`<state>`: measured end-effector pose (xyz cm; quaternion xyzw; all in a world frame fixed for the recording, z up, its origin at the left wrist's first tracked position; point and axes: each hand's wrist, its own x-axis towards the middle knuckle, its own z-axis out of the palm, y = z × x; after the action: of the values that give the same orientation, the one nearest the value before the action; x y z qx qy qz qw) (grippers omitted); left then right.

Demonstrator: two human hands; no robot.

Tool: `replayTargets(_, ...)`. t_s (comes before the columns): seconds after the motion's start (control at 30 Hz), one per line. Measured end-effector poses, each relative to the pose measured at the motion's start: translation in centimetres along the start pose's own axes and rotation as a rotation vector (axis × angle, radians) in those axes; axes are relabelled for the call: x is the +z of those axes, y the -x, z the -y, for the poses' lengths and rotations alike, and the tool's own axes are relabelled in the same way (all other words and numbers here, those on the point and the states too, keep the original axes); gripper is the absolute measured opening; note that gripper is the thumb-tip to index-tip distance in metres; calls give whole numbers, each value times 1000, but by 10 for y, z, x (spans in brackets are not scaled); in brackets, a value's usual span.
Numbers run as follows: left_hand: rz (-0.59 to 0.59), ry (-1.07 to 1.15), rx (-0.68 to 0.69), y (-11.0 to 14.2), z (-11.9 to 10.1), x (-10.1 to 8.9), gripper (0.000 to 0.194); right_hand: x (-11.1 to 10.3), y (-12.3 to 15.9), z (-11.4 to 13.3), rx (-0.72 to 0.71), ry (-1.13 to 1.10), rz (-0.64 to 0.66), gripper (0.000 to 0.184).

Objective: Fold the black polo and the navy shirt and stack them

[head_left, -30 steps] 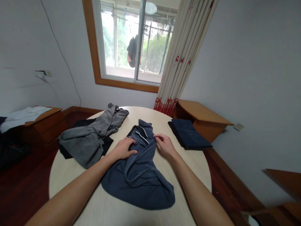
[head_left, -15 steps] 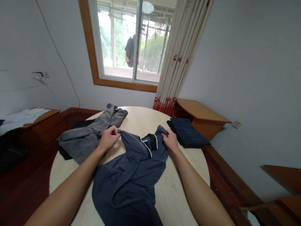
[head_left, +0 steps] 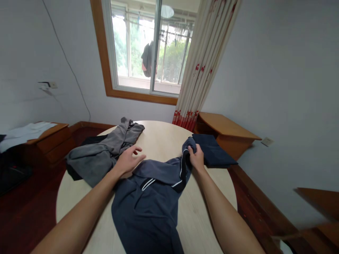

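A dark blue-grey polo shirt (head_left: 150, 211) with black, white-edged trim lies rumpled on the round table (head_left: 156, 137), its lower part toward me. My right hand (head_left: 196, 157) grips the shirt near the collar and lifts that corner a little. Off the shirt's upper left edge, my left hand (head_left: 130, 160) is open with thumb and fingers apart, holding nothing. Close beside the left hand is a crumpled grey garment (head_left: 92, 158). Just beyond the right hand lies a folded navy garment (head_left: 214, 151).
A wooden desk (head_left: 227, 125) stands behind the table's right side, by the curtain (head_left: 203, 63). On the left is a wooden cabinet (head_left: 54, 144) with white cloth (head_left: 26, 132) on top. A window (head_left: 150, 49) is straight ahead.
My left hand has let go of the shirt's left shoulder, which has dropped and folded over. My right hand has moved slightly right, pulling the collar with it.
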<state>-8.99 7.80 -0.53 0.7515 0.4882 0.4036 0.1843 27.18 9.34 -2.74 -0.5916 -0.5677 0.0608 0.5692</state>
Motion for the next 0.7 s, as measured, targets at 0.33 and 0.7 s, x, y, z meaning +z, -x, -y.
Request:
replayTargets(0.33, 480, -288, -137, 7, -4, 20, 59, -21, -11, 9, -16, 110, -178, 39)
replayTargets(0.7, 32, -236, -237, -6, -7, -22, 26, -38, -19, 23, 184, -373, -412, 48)
